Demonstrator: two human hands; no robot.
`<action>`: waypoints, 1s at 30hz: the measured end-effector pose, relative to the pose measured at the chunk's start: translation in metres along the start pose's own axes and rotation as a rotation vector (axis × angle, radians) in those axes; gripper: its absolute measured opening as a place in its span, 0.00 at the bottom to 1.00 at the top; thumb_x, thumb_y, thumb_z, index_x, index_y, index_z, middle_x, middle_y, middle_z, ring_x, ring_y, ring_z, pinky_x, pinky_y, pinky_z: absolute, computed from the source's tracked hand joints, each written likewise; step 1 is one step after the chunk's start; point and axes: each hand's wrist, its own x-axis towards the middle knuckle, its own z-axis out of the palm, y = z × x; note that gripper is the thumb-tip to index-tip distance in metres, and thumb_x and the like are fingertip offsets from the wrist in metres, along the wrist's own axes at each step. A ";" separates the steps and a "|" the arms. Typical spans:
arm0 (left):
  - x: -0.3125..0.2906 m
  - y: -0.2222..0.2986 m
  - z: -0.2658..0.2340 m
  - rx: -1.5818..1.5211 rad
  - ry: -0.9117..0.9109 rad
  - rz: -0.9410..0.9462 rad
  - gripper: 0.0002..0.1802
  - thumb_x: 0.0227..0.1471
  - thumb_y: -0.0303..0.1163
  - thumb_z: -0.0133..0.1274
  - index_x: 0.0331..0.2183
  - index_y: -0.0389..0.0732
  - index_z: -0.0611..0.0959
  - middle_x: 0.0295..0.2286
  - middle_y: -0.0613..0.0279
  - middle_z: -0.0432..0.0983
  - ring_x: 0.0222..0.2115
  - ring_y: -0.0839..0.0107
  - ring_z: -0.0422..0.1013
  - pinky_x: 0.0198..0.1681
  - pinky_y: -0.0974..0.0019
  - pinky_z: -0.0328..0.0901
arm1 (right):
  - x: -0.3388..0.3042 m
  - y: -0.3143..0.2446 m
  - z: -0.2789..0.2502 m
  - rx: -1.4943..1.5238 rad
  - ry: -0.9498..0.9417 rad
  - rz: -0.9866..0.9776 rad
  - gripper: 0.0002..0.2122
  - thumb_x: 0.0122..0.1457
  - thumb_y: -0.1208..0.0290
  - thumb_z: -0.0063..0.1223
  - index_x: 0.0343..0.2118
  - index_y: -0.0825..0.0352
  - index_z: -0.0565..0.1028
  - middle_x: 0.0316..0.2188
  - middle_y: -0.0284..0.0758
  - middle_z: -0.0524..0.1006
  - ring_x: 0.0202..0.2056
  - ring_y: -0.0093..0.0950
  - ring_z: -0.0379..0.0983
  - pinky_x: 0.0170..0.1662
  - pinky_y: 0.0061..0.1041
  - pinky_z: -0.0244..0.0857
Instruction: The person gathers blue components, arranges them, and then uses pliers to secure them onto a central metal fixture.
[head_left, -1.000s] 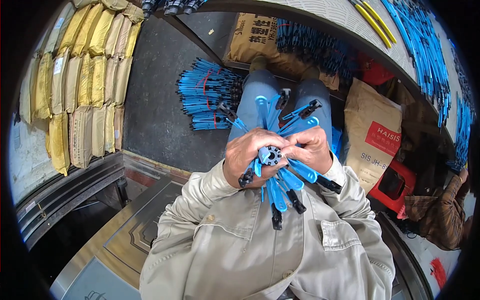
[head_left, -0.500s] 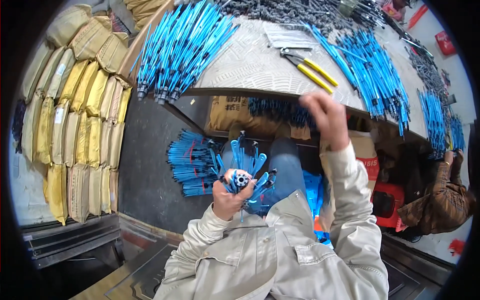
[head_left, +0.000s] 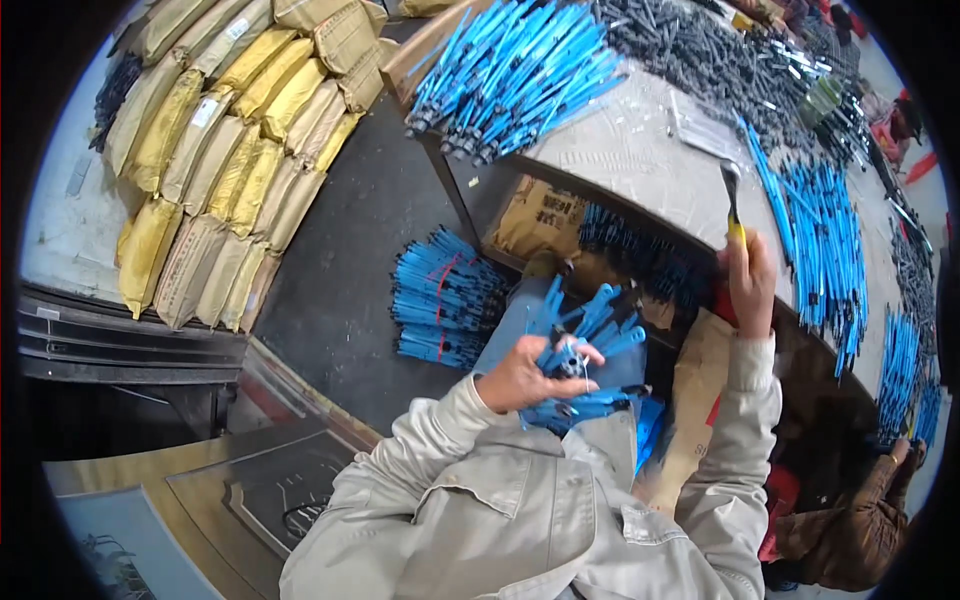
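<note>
My left hand point(head_left: 518, 376) is closed round the hub end of a blue umbrella frame point(head_left: 610, 318) above my lap. Blue ribs with dark tips fan out from a round hub, and a thin pale wire sticks out beside it. My right hand point(head_left: 754, 285) is raised at the table's near edge, gripping pliers point(head_left: 735, 195) by their yellow handles. The metal jaws point away from me. Most of the handles are hidden inside that hand.
On the table point(head_left: 640, 170) lie blue rib bundles point(head_left: 520, 75), a second blue pile point(head_left: 825, 250), many dark grey parts point(head_left: 690, 60) and a clear tray point(head_left: 705, 125). Tied blue bundles point(head_left: 445, 295) rest on the floor. Sacks point(head_left: 240, 150) are stacked left; a co-worker point(head_left: 850, 525) sits right.
The pliers lay on the table; now my right hand has taken hold of them. The view has turned, so the scene appears tilted. My left hand still holds the umbrella frame.
</note>
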 end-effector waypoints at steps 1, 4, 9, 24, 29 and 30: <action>-0.001 0.003 -0.004 -0.009 -0.012 -0.021 0.16 0.38 0.26 0.65 0.33 0.38 0.80 0.23 0.66 0.74 0.23 0.81 0.68 0.29 0.76 0.64 | -0.024 -0.022 -0.001 0.246 -0.071 0.040 0.05 0.56 0.72 0.50 0.30 0.68 0.71 0.19 0.33 0.67 0.28 0.24 0.65 0.31 0.22 0.61; 0.000 -0.001 -0.016 0.026 -0.065 -0.071 0.18 0.35 0.27 0.66 0.34 0.37 0.80 0.23 0.65 0.74 0.23 0.78 0.69 0.28 0.74 0.64 | -0.072 -0.063 0.004 0.133 -0.244 -0.209 0.07 0.49 0.75 0.55 0.32 0.68 0.73 0.30 0.37 0.70 0.32 0.34 0.69 0.36 0.26 0.64; -0.009 -0.004 -0.013 0.019 -0.121 0.115 0.22 0.34 0.29 0.67 0.35 0.37 0.80 0.24 0.63 0.75 0.24 0.76 0.71 0.28 0.74 0.65 | -0.083 -0.104 -0.005 -0.497 -0.367 -0.595 0.14 0.50 0.73 0.50 0.41 0.63 0.75 0.45 0.34 0.66 0.47 0.34 0.65 0.56 0.38 0.52; -0.015 -0.010 -0.008 0.025 -0.164 0.280 0.17 0.34 0.23 0.62 0.32 0.34 0.78 0.21 0.60 0.73 0.23 0.67 0.72 0.26 0.68 0.64 | -0.069 -0.108 -0.010 -0.638 -0.330 -0.931 0.16 0.43 0.70 0.56 0.39 0.62 0.78 0.35 0.32 0.66 0.37 0.29 0.66 0.44 0.36 0.62; -0.011 -0.006 -0.009 0.067 -0.276 0.259 0.13 0.33 0.21 0.59 0.28 0.33 0.76 0.20 0.59 0.71 0.21 0.64 0.70 0.26 0.66 0.63 | -0.044 -0.086 -0.003 -0.467 -0.386 -1.176 0.17 0.39 0.68 0.59 0.37 0.63 0.78 0.33 0.32 0.66 0.33 0.30 0.66 0.37 0.34 0.62; -0.011 -0.005 -0.010 0.111 -0.311 0.241 0.12 0.33 0.20 0.59 0.27 0.33 0.76 0.20 0.58 0.71 0.21 0.63 0.69 0.26 0.65 0.63 | -0.041 -0.083 -0.002 -0.466 -0.388 -1.173 0.17 0.39 0.68 0.59 0.37 0.63 0.78 0.33 0.32 0.66 0.33 0.30 0.66 0.37 0.34 0.62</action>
